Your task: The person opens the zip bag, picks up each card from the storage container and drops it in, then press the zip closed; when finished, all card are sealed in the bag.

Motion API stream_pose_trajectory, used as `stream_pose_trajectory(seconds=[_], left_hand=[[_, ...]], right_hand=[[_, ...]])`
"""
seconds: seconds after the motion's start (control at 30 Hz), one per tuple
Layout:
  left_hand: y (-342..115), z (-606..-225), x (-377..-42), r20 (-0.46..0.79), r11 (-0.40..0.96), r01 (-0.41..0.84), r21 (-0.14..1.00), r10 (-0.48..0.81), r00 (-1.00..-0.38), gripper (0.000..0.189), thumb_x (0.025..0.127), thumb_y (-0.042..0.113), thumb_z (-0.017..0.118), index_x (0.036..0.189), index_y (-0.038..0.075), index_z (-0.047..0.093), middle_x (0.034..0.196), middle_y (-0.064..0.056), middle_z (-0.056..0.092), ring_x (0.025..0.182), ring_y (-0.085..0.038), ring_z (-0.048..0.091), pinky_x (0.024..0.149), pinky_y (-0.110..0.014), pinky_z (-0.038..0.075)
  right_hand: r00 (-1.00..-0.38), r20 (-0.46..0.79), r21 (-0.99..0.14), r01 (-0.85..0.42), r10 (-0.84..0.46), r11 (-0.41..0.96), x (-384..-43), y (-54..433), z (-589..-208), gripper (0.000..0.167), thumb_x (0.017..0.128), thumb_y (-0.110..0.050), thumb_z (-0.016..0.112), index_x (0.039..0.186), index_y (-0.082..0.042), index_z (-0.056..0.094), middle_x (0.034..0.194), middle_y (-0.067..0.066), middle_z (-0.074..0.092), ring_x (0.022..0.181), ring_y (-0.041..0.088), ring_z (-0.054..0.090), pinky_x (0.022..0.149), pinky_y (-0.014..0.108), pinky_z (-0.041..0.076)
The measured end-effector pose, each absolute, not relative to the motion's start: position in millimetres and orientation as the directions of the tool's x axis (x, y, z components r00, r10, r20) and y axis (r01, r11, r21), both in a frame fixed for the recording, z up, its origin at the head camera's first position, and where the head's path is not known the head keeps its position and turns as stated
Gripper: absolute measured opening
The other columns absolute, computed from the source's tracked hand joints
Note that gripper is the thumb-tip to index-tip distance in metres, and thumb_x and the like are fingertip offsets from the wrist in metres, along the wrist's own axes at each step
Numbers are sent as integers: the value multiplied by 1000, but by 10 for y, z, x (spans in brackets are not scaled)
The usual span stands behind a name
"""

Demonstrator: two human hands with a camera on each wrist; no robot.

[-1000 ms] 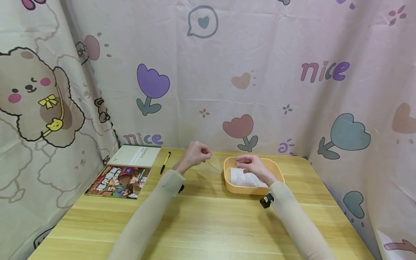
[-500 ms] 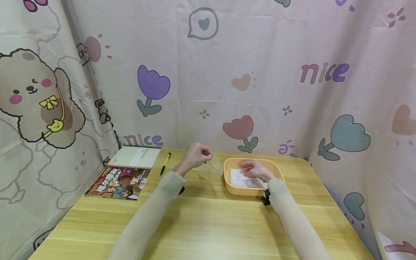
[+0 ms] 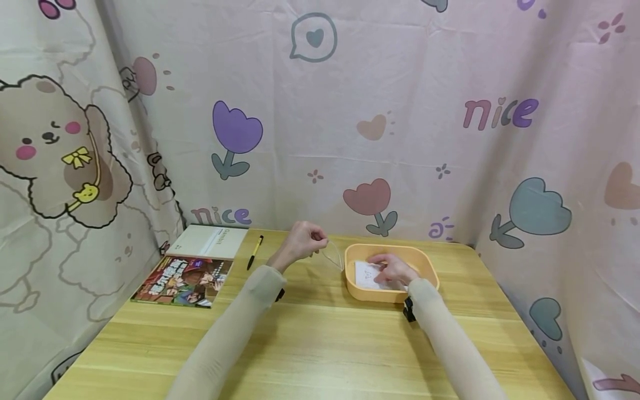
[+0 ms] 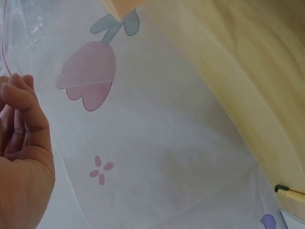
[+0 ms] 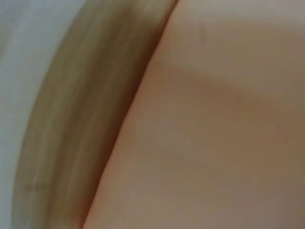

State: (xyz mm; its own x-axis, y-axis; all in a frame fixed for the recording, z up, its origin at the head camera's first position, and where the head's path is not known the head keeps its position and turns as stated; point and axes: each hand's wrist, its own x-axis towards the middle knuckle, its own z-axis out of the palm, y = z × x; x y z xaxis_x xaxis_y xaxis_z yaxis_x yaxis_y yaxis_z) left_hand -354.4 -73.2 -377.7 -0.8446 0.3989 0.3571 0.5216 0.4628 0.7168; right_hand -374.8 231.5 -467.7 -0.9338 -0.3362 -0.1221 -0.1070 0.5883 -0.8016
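My left hand [image 3: 301, 241] pinches the edge of a clear plastic zip bag [image 3: 332, 255] just left of the box. In the left wrist view the fingers [image 4: 24, 102] hold the clear zip bag [image 4: 26, 36], whose red zip line shows. A shallow orange-yellow plastic box [image 3: 377, 295] stands on the table. Inside it lies a white packet or folded sheet [image 3: 366, 274] with faint markings. My right hand [image 3: 397, 270] reaches into the box over this white packet, thumb and index finger apart; its other fingers are partly hidden. The right wrist view is filled by a blurred orange surface [image 5: 200, 143].
At the left of the table lie a pale book [image 3: 207, 240] and a colourful comic-style book [image 3: 182, 280]. A yellow and black pen [image 3: 255, 253] lies beside them. A printed curtain [image 3: 310, 111] hangs along the back and sides.
My right hand has lowered from above the box's rim down to the white packet. The left hand keeps its pinch on the zip bag and has barely moved.
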Motion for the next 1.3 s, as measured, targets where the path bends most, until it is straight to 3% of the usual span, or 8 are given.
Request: stream_pose_trajectory(seconds=[0.17, 0.27, 0.37, 0.5, 0.7, 0.9, 1.1, 1.3], left_hand=[[-737, -3801, -3539, 359, 464, 519, 718, 391, -847, 8, 84, 4, 68, 78, 5, 74, 69, -7, 70, 51, -16, 62, 42, -26, 52], [-739, -3806, -3536, 360, 462, 515, 723, 385, -850, 8, 84, 4, 68, 78, 5, 74, 68, -6, 70, 50, -16, 61, 42, -26, 52], [-742, -3812, -3532, 353, 457, 511, 728, 389, -851, 8, 85, 5, 69, 79, 5, 74, 70, -10, 70, 51, -18, 62, 42, -26, 52], [-742, -3826, -3533, 351, 450, 515, 729, 401, -846, 8, 86, 5, 69, 80, 3, 73, 74, -17, 71, 49, -14, 60, 42, -26, 52], [-732, -3833, -3526, 355, 446, 518, 730, 401, -845, 8, 86, 5, 68, 80, 3, 73, 72, -14, 70, 49, -12, 59, 42, -26, 52], [-731, -3845, -3527, 339, 439, 506, 742, 405, -849, 8, 87, 5, 68, 82, 2, 74, 78, -22, 71, 50, -12, 59, 43, -25, 52], [-751, -3838, -3531, 332, 451, 489, 747, 384, -862, 8, 85, 4, 69, 80, 4, 74, 69, -6, 69, 49, -13, 59, 43, -27, 53], [-754, -3825, -3545, 343, 457, 502, 734, 389, -855, 7, 84, 4, 68, 79, 4, 74, 71, -12, 71, 52, -25, 64, 43, -27, 53]], right_hand=[[-921, -129, -694, -181, -368, 697, -3768, 2280, -4704, 71, 70, 10, 72, 138, 5, 50, 142, 28, 47, 109, 33, 52, 92, 40, 48], [-907, -156, -629, -214, -391, 747, -3771, 2258, -4688, 71, 72, 7, 70, 139, 4, 48, 145, 29, 41, 121, 39, 46, 108, 55, 37], [-899, -193, -605, -206, -392, 769, -3768, 2245, -4673, 71, 71, 5, 70, 139, 1, 49, 144, 28, 39, 125, 39, 39, 111, 58, 30], [-902, -210, -621, -174, -377, 764, -3763, 2247, -4673, 69, 70, 3, 71, 136, -3, 50, 136, 24, 41, 116, 33, 39, 103, 48, 34], [-908, -130, -728, -185, -398, 660, -3737, 2274, -4708, 67, 69, 11, 70, 132, -1, 48, 124, 19, 50, 105, 28, 47, 88, 31, 40], [-939, -58, -817, -151, -339, 557, -3699, 2326, -4740, 56, 78, 10, 68, 131, 0, 49, 117, 20, 56, 101, 29, 57, 83, 33, 52], [-973, 46, -801, -171, -226, 573, -3717, 2359, -4641, 34, 93, -6, 61, 126, -1, 59, 109, 16, 61, 95, 23, 56, 77, 28, 49], [-999, 17, -905, -36, -49, 425, -3734, 2392, -4499, 37, 97, -18, 60, 128, 2, 59, 95, 2, 62, 85, 20, 56, 68, 26, 50]])
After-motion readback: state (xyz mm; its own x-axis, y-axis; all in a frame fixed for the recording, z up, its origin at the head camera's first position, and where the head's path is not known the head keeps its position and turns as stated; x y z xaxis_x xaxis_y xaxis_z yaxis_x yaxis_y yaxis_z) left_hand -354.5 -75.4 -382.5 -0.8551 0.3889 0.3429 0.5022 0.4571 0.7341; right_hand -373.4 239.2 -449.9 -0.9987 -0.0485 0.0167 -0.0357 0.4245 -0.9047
